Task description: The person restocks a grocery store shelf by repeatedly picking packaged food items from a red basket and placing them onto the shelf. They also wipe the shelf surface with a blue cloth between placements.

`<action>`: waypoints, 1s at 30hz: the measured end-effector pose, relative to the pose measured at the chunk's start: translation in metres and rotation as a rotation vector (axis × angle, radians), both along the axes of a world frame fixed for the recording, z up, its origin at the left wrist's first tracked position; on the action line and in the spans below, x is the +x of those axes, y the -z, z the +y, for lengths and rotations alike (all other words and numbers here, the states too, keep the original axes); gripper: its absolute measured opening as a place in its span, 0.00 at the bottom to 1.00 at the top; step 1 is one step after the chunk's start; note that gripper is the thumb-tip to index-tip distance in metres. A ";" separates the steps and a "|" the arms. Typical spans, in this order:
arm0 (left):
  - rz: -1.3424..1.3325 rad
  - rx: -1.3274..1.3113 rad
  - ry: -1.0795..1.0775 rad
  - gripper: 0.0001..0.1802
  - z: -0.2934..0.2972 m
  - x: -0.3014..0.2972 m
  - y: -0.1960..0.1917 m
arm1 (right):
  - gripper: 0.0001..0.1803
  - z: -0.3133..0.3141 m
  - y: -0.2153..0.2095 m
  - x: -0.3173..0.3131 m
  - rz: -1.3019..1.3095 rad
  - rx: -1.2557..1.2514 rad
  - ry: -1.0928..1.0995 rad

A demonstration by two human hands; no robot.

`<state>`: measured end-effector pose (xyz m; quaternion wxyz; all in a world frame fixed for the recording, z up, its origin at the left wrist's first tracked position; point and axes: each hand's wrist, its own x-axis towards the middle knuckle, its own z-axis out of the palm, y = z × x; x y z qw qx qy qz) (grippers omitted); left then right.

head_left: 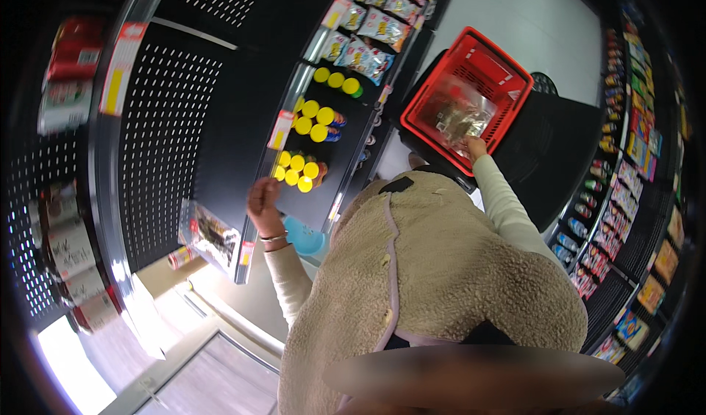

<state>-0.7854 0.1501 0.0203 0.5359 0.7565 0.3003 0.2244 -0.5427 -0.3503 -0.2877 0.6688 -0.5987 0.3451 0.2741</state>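
I see my left hand (262, 203) open at the black perforated metal shelf (243, 113) mid-frame; my right hand (474, 148) grips the red plastic basket (507, 69) upper right, above the pale aisle floor (522, 18).

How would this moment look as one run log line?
left hand: open, reaching to yellow-lidded round cans on black shelf | right hand: at red plastic basket, grip unclear

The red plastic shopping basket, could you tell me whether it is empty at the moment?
No, the red plastic shopping basket holds clear crinkly packets, and the right hand rests at its near rim.
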 end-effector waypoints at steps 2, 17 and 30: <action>-0.161 -0.049 -0.236 0.11 0.033 -0.038 -0.001 | 0.12 -0.004 0.000 0.003 -0.024 0.083 -0.048; 0.832 0.487 -0.998 0.56 0.175 -0.192 0.010 | 0.18 0.080 -0.040 0.070 -0.096 0.123 -0.254; 0.240 0.116 -0.906 0.49 0.231 -0.209 0.039 | 0.10 0.045 -0.209 0.120 -0.715 0.290 0.239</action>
